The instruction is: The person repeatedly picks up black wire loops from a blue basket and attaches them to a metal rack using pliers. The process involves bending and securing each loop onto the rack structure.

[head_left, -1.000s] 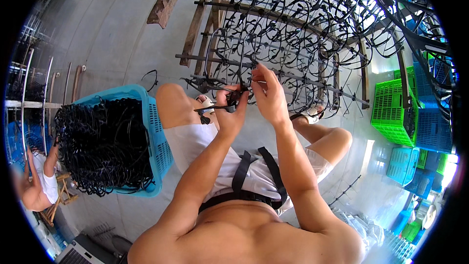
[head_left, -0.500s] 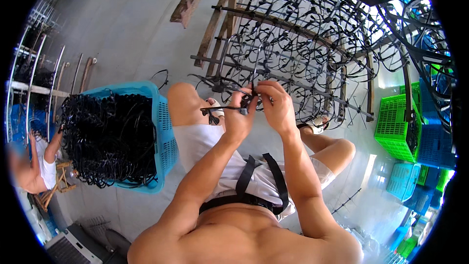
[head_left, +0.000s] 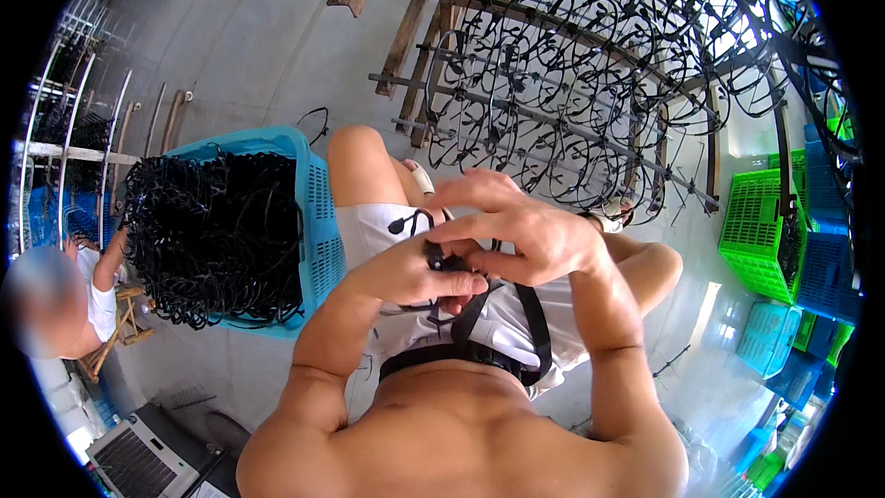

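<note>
Black, thin and glossy, the small plastic wire piece (head_left: 441,258) sits now low in front of the person's belly, pinched between both hands; half a second ago the hands held it higher and further forward, close to the wooden drying rack with rows of black wire loops (head_left: 590,83), so it has come away from the rack and towards the body, and I judge that the piece is being adjusted or checked by the fingers rather than hung. The left hand (head_left: 415,277) is closed around the lower part of the piece, with the fingers curled under it. The right hand (head_left: 525,235) lies over the top, its thumb and first fingers pressing on the same piece, the other fingers stretched and loose. A short black end with a round tip stands out to the left of the fingers. To the person's left, the light blue plastic basket with perforated walls (head_left: 318,212) is full of tangled black wire pieces (head_left: 217,235), matt and springy in look. The bright green plastic crate (head_left: 756,226) stands at the right on the smooth grey concrete floor (head_left: 249,46). Another person in a white top (head_left: 97,300) sits beyond the basket.
</note>
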A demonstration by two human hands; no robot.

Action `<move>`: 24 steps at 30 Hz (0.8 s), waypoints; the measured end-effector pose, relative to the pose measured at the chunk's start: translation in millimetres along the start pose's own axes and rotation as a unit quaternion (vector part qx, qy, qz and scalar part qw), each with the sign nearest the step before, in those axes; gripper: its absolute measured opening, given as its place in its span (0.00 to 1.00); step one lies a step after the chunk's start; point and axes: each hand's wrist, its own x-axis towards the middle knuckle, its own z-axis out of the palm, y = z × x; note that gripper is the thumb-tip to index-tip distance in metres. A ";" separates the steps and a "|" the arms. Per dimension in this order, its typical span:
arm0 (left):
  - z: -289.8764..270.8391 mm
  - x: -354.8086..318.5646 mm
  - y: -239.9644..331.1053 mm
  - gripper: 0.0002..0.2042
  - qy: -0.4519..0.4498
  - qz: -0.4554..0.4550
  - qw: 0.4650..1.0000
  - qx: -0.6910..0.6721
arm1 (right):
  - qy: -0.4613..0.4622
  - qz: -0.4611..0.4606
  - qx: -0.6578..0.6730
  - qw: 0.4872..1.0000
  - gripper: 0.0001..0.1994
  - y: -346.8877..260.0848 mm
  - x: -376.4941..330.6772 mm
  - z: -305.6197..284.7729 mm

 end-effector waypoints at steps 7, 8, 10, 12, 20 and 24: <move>1.0 3.6 -12.8 0.17 0.054 0.080 0.960 -0.262 | 0.037 0.088 0.102 0.990 0.23 3.6 -26.9 11.2; 7.9 4.9 -13.1 0.18 0.052 0.073 0.953 -0.291 | 0.037 0.091 0.098 0.990 0.20 4.9 -33.6 15.6; 3.0 10.0 -27.5 0.25 0.037 0.099 0.936 -0.336 | 0.127 0.078 0.023 0.989 0.12 8.9 -43.7 21.3; 3.0 13.2 -31.9 0.30 -0.003 0.120 0.922 -0.367 | 0.190 0.109 0.052 0.974 0.10 10.6 -56.0 19.9; 19.5 -11.5 -29.6 0.30 -0.035 0.175 0.931 -0.319 | 0.251 0.203 0.473 0.820 0.02 11.1 -99.5 9.7; -6.0 -20.8 -7.4 0.17 0.072 0.160 0.974 -0.144 | 0.203 0.182 0.758 0.593 0.12 0.3 -99.3 18.4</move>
